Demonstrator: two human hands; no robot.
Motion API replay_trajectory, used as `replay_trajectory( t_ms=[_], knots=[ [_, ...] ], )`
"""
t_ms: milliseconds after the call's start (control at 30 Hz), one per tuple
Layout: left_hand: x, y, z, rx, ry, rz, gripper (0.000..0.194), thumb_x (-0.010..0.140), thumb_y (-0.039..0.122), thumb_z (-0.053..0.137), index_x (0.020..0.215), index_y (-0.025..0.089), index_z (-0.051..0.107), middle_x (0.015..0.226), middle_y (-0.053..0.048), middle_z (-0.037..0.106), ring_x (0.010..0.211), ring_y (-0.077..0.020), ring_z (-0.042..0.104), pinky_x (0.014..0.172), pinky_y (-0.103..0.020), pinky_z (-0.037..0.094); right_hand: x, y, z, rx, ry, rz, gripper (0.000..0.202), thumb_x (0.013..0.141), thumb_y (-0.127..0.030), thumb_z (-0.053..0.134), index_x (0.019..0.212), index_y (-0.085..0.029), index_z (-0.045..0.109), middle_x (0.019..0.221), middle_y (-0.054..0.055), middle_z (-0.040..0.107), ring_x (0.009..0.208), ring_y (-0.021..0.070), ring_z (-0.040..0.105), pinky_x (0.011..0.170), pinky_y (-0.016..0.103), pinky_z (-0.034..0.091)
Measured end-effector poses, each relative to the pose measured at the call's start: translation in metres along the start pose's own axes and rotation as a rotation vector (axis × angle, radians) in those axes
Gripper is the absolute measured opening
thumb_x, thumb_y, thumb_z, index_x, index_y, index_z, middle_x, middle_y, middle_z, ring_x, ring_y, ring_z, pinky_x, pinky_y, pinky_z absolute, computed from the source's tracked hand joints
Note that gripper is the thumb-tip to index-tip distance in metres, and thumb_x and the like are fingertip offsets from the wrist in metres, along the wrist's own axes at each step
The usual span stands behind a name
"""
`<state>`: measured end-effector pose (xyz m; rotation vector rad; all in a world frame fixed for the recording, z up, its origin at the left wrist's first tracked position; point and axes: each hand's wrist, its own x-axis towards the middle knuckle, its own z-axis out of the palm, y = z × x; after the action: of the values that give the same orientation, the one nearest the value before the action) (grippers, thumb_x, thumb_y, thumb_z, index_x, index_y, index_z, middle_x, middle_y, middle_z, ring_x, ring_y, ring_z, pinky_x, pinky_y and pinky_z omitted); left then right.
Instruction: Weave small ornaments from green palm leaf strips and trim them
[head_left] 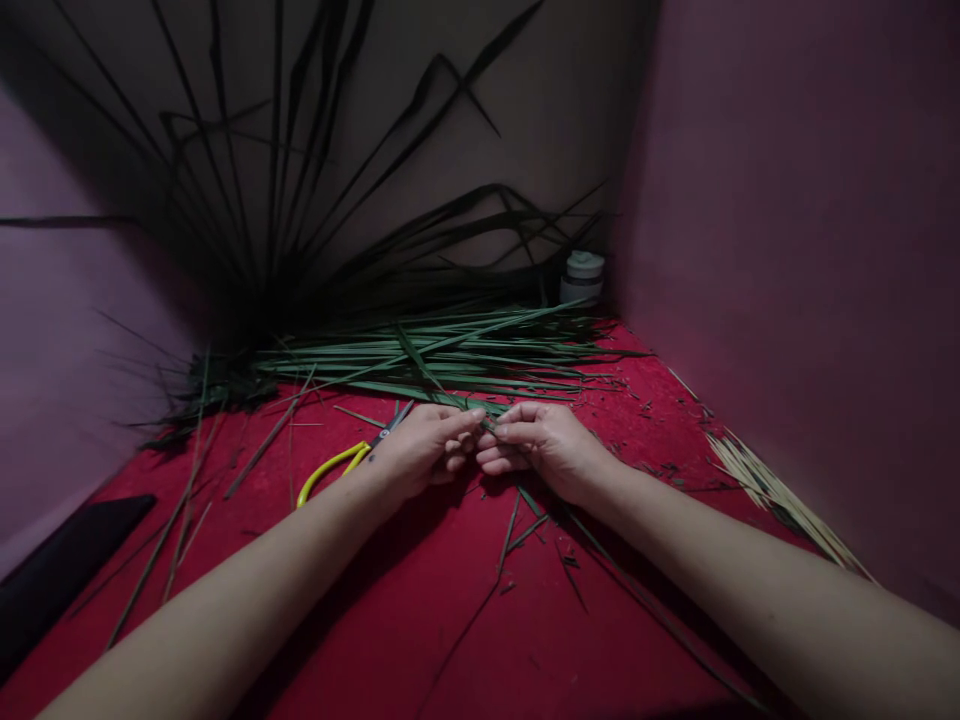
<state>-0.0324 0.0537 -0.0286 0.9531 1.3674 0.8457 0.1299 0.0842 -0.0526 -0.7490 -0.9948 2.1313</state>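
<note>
Near the middle of the red surface, my left hand [435, 447] and my right hand [540, 447] meet fingertip to fingertip. Both are closed in a pinch on a thin green leaf strip [527, 497], which trails from under my right hand toward the lower right. The exact grip point between the fingers is small and dark. Scissors with yellow handles [324, 474] lie beside my left wrist, their blades partly hidden by it. Just beyond my hands lies a pile of long green leaves [450, 350].
Dark upright fronds [277, 200] lean at the back wall. A white-lidded container [583, 275] stands at the back right corner. Pale thin sticks [780, 500] lie along the right wall. A black object [75, 560] is at the left edge. Scraps litter the red cloth [450, 620].
</note>
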Motion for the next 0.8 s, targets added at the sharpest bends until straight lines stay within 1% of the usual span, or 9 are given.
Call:
replay_trajectory(
  t_ms=[100, 167, 267, 367, 467, 600, 667, 800],
  knots=[
    [0.002, -0.002, 0.004, -0.113, 0.006, 0.001, 0.033, 0.068, 0.033, 0.071, 0.058, 0.017, 0.044, 0.043, 0.008, 0.039, 0.033, -0.0022, 0.028, 0.033, -0.015, 0.014, -0.001, 0.001, 0.001, -0.005, -0.014, 0.025, 0.011, 0.075, -0.001, 0.055, 0.075, -0.011, 0.051, 0.068, 0.009, 0.068, 0.055, 0.0166, 0.067, 0.06, 0.029, 0.058],
    [0.001, -0.001, 0.002, -0.123, 0.0, 0.005, 0.031, 0.067, 0.029, 0.071, 0.059, 0.016, 0.045, 0.044, 0.008, 0.04, 0.033, -0.0018, 0.028, 0.033, -0.015, 0.014, -0.001, 0.001, 0.002, 0.021, -0.028, 0.057, 0.012, 0.075, 0.0, 0.054, 0.076, -0.011, 0.051, 0.067, 0.009, 0.067, 0.055, 0.0168, 0.067, 0.059, 0.029, 0.058],
    [0.001, 0.0, -0.003, -0.069, -0.019, 0.052, 0.025, 0.068, 0.026, 0.07, 0.059, 0.015, 0.049, 0.045, 0.006, 0.045, 0.033, -0.0021, 0.033, 0.033, -0.016, 0.018, -0.002, 0.0, 0.002, 0.051, -0.031, 0.113, 0.012, 0.077, 0.001, 0.052, 0.077, -0.011, 0.051, 0.066, 0.009, 0.067, 0.055, 0.0173, 0.067, 0.058, 0.029, 0.057],
    [0.0, 0.001, -0.006, 0.071, -0.012, 0.124, 0.02, 0.072, 0.025, 0.066, 0.06, 0.014, 0.053, 0.045, 0.003, 0.051, 0.034, -0.0038, 0.039, 0.033, -0.016, 0.024, -0.002, -0.002, 0.002, 0.039, -0.032, 0.132, 0.011, 0.08, 0.001, 0.05, 0.078, -0.01, 0.051, 0.068, 0.009, 0.067, 0.056, 0.0175, 0.067, 0.057, 0.028, 0.057],
    [0.0, 0.003, -0.008, 0.16, -0.037, 0.175, 0.015, 0.074, 0.022, 0.063, 0.064, 0.014, 0.057, 0.046, 0.003, 0.054, 0.033, -0.0038, 0.039, 0.033, -0.016, 0.026, -0.003, -0.003, 0.001, 0.016, -0.061, 0.148, 0.011, 0.082, 0.0, 0.047, 0.081, -0.01, 0.05, 0.07, 0.01, 0.067, 0.057, 0.0186, 0.068, 0.057, 0.029, 0.057],
    [-0.001, 0.005, -0.008, 0.14, -0.081, 0.194, 0.009, 0.073, 0.02, 0.063, 0.068, 0.013, 0.058, 0.048, 0.003, 0.055, 0.033, -0.0043, 0.041, 0.032, -0.017, 0.03, -0.003, -0.002, 0.0, 0.0, -0.087, 0.152, 0.011, 0.083, -0.001, 0.047, 0.085, -0.011, 0.048, 0.074, 0.012, 0.068, 0.059, 0.0201, 0.069, 0.056, 0.03, 0.058],
    [-0.002, 0.004, -0.006, 0.113, -0.065, 0.187, 0.008, 0.072, 0.019, 0.063, 0.07, 0.013, 0.057, 0.048, 0.003, 0.055, 0.032, -0.0049, 0.041, 0.031, -0.017, 0.029, -0.003, -0.001, 0.0, -0.003, -0.069, 0.135, 0.011, 0.081, -0.001, 0.05, 0.085, -0.01, 0.049, 0.073, 0.012, 0.068, 0.058, 0.0197, 0.068, 0.055, 0.029, 0.057],
    [-0.004, 0.002, 0.0, 0.084, 0.006, 0.196, 0.009, 0.072, 0.019, 0.063, 0.073, 0.013, 0.056, 0.05, 0.002, 0.056, 0.032, -0.0066, 0.043, 0.031, -0.019, 0.031, -0.004, 0.001, 0.002, 0.007, -0.018, 0.096, 0.015, 0.076, 0.002, 0.052, 0.083, -0.011, 0.049, 0.068, 0.01, 0.067, 0.054, 0.0185, 0.067, 0.052, 0.027, 0.057]
  ],
)
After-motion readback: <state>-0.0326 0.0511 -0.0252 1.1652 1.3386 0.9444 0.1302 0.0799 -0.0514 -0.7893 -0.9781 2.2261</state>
